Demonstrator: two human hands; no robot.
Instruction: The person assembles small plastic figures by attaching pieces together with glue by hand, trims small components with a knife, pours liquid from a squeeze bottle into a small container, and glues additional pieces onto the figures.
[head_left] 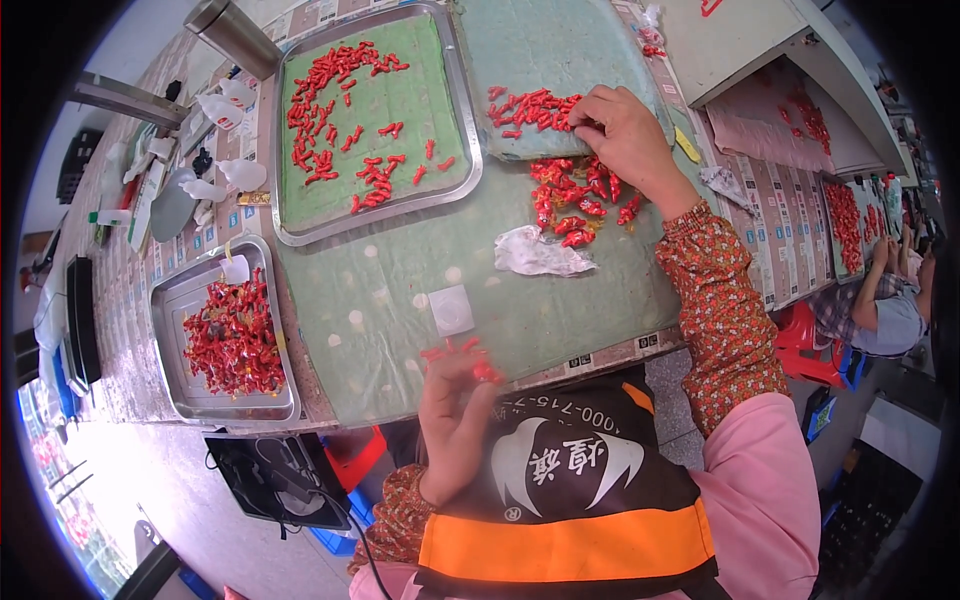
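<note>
My left hand [455,415], slightly blurred, is raised over the near edge of the table with its fingers closed on small red pieces [486,373]. My right hand [632,140] reaches across the table, thumb and fingers pinched together at the right end of a heap of small red pieces [535,108]. These lie on a pale blue-green cloth-covered board [560,45]; whether the fingertips hold one is hidden. Just below the board lie larger glossy red figures [580,195] with gold and white details. A crumpled white cloth [540,252] sits beside them.
A large metal tray [472,170] lined with green holds scattered red pieces. A smaller tray [165,350] at left is heaped with glossy red figures. A white square [452,310] lies on the green mat. White bottles [242,175] and a metal flask [235,38] stand far left. Another person [880,300] sits at right.
</note>
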